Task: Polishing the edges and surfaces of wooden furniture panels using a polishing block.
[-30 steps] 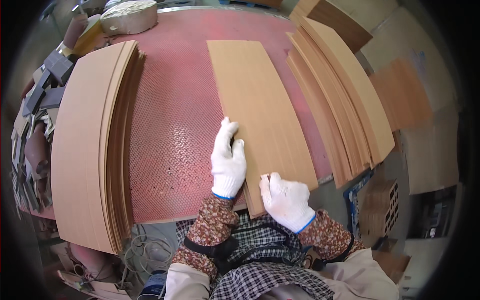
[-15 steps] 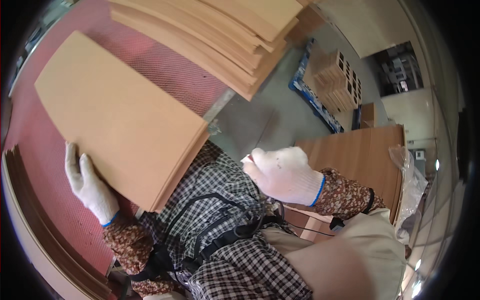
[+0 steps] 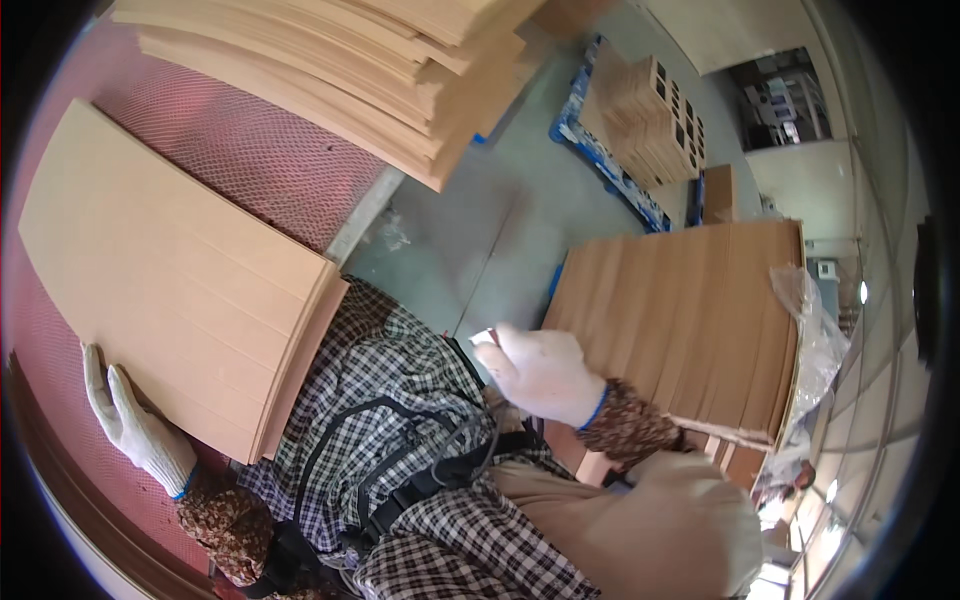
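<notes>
A thin stack of flat tan cardboard sheets lies on a red mesh-textured surface at my left, its near end against my checked apron. My left hand, in a white knitted glove with a blue cuff, rests at the lower left edge of this stack. Its fingers are stretched out and grip nothing. In front of my body, above the floor, my right hand is closed in a matching glove. A small white piece with a dark reddish part pokes out between its thumb and fingers; its kind does not show.
A taller pile of tan sheets stands beyond the stack. Brown cardboard is piled at my right, with clear plastic film at its edge. Farther off, a blue pallet carries stacked boxes. Grey floor lies between.
The whole view has swung to the right, so the stack and my left hand sit farther left and lower. The brown pile at right shows more. My right hand stays closed on the small piece.
</notes>
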Motion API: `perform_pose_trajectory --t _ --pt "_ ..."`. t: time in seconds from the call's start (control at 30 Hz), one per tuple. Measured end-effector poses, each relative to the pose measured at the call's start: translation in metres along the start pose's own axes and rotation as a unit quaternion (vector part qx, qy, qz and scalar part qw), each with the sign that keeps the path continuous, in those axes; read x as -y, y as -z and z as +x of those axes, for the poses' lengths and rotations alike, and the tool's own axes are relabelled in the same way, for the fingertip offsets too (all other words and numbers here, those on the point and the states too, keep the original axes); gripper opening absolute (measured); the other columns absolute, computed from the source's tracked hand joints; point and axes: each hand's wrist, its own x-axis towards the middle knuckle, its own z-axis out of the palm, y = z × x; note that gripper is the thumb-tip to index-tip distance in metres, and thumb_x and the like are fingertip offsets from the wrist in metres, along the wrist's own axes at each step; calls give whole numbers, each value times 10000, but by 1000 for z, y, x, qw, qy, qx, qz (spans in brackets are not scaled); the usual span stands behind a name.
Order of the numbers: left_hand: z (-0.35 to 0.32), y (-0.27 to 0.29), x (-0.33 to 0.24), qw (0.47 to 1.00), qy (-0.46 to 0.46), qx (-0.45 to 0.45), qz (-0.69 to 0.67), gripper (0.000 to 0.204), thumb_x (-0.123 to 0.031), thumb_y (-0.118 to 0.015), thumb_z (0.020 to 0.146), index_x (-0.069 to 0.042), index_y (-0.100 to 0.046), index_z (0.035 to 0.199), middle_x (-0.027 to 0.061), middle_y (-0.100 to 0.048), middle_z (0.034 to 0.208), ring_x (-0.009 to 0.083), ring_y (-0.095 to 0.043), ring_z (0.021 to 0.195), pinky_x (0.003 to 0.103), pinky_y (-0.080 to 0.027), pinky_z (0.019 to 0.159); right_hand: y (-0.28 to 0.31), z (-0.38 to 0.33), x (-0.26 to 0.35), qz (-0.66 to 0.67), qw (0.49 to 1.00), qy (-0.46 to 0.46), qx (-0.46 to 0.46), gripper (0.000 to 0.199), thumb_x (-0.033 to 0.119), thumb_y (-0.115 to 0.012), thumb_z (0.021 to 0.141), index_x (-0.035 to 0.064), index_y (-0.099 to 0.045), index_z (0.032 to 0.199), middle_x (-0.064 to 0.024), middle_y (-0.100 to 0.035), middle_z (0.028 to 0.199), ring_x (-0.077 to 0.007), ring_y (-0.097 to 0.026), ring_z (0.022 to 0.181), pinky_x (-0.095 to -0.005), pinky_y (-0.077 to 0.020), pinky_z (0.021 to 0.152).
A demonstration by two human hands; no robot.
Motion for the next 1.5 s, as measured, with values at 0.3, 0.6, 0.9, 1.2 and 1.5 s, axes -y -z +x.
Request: perform_pose_trajectory --t 0.3,0.6,0.9,1.2,1.5 --pt "-2 -4 2 995 -37 5 96 480 -176 -569 1111 22 -539 1546 171 -573 1562 238 -573 1381 371 -443 1190 3 24 9 323 945 -9 -39 246 301 -616 1072 68 -696 1073 -125 -752 860 -360 -731 743 -483 -554 656" --pt "-1 -2 3 994 -38 6 102 466 -176 -561 1117 14 -546 1542 167 -588 1536 226 -583 1361 363 -459 1170 -13 -41 22 394 909 -126 55 326 340 -549 1108 37 -661 1147 -216 -737 903 -402 -723 827 -482 -543 705" --pt "0 0 4 996 -32 8 79 478 -176 -570 1114 19 -535 1549 165 -580 1549 228 -575 1371 367 -453 1177 -43 15 15 513 855 -77 -9 301 235 -517 1125 24 -689 1252 -163 -770 958 -345 -756 850 -389 -593 797" --pt "-4 -2 2 995 -33 -2 91 493 -187 -570 1112 27 -528 1553 168 -575 1555 235 -569 1380 376 -439 1190 7 46 22 530 848 18 2 283 240 -510 1128 19 -655 1029 -212 -730 872 -378 -735 777 -429 -557 695" --pt "-9 1 -17 994 -28 -12 103 477 -160 -560 1103 40 -539 1536 186 -573 1551 254 -559 1400 385 -443 1189 -76 -37 -42 715 534 -435 122 392 446 -494 1147 80 -632 1151 -30 -668 875 -168 -660 764 -343 -584 736"
